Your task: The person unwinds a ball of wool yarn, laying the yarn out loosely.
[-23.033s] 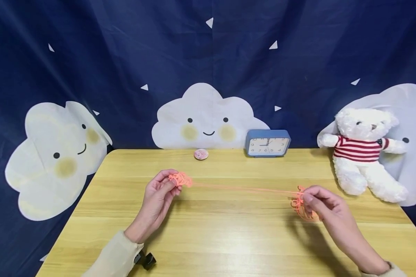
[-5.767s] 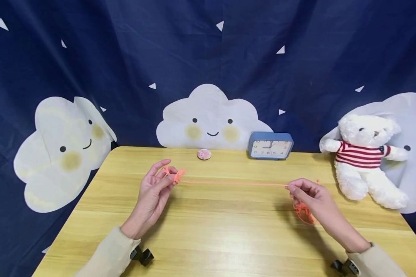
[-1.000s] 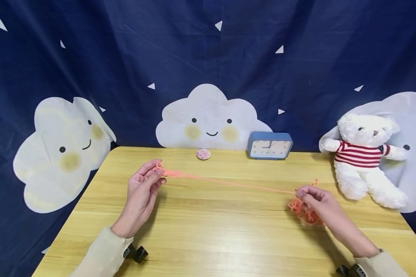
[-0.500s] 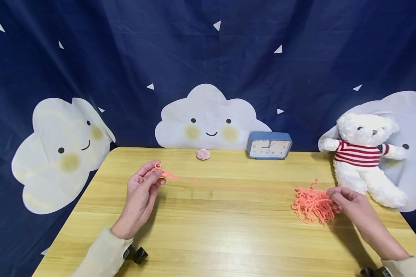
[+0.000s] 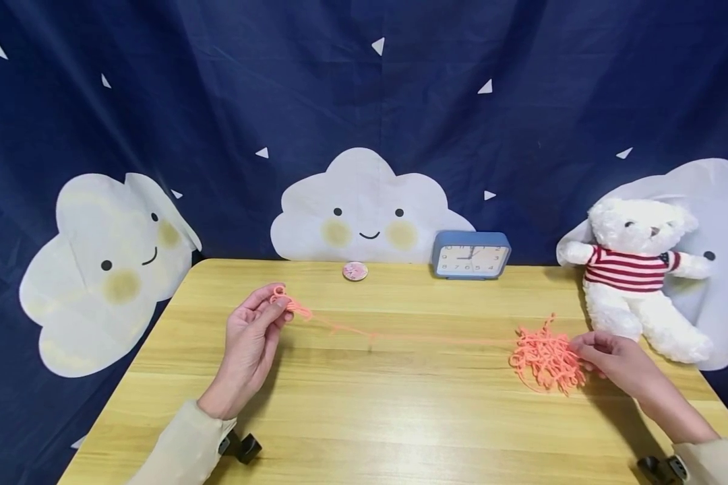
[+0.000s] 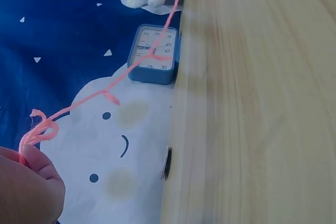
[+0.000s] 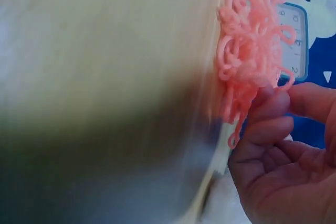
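My left hand (image 5: 249,340) pinches a small looped bundle of coral yarn (image 5: 297,309) between thumb and fingers, raised over the table's left half. From it a single strand (image 5: 437,338) runs right, slack and with short kinks, to a tangled yarn pile (image 5: 546,357) on the right half. At that pile's right side my right hand (image 5: 619,364) pinches some of the yarn with thumb and index finger. The right wrist view shows the pile's loops (image 7: 252,40) at these fingertips. In the left wrist view the bundle (image 6: 38,132) sticks out above the thumb.
Along the back of the wooden table (image 5: 364,417) are a round pink patterned piece (image 5: 355,271) and a blue clock (image 5: 471,254). A white teddy bear (image 5: 640,269) in a striped shirt sits at the back right, close to the right hand. A dark blue cloud-print curtain (image 5: 315,87) hangs behind.
A second ago my right hand held the strand taut, covering part of the pile. It has moved right to the pile's far side, and the strand has slackened. My left hand has barely moved.
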A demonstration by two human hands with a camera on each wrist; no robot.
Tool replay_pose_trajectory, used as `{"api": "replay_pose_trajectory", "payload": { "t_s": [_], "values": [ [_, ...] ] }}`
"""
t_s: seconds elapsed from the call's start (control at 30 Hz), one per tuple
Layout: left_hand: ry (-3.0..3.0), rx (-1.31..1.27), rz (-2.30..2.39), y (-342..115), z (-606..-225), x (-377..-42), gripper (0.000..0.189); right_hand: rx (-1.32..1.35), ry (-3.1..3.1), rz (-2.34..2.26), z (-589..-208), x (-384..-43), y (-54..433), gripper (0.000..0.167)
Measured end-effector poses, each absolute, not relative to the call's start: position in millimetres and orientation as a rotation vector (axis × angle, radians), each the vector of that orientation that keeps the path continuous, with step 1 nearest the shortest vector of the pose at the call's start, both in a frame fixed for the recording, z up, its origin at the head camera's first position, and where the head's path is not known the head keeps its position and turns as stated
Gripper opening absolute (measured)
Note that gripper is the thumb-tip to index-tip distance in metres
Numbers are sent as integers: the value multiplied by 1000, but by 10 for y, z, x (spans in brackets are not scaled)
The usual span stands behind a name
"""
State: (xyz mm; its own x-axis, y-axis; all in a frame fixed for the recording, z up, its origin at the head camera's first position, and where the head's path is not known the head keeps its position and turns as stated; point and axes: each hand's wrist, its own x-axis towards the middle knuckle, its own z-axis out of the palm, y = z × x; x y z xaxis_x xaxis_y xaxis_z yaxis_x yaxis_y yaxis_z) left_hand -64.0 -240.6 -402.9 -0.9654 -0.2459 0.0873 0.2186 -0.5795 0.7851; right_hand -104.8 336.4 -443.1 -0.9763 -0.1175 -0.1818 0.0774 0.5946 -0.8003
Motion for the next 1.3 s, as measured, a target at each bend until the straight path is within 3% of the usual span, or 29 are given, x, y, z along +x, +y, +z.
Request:
{"api": "replay_pose_trajectory", "payload": {
  "t_s": [0.27,0.53,0.93,1.3],
  "values": [
    [-1252,36,-2611,-2353,-4010,-666,22,-49,2762,-1316,-4386,-1035,3171,29],
    [-1270,3,-2605,-2321,-3998,-676,22,9,2838,-1592,-4326,-970,2600,30],
    [-1278,54,-2610,-2309,-3978,-677,22,-531,2013,-1688,-4344,-1045,1612,55],
    [-1315,78,-2613,-2283,-4000,-668,24,-645,1730,-1626,-4384,-1080,1121,68]
  ]
}}
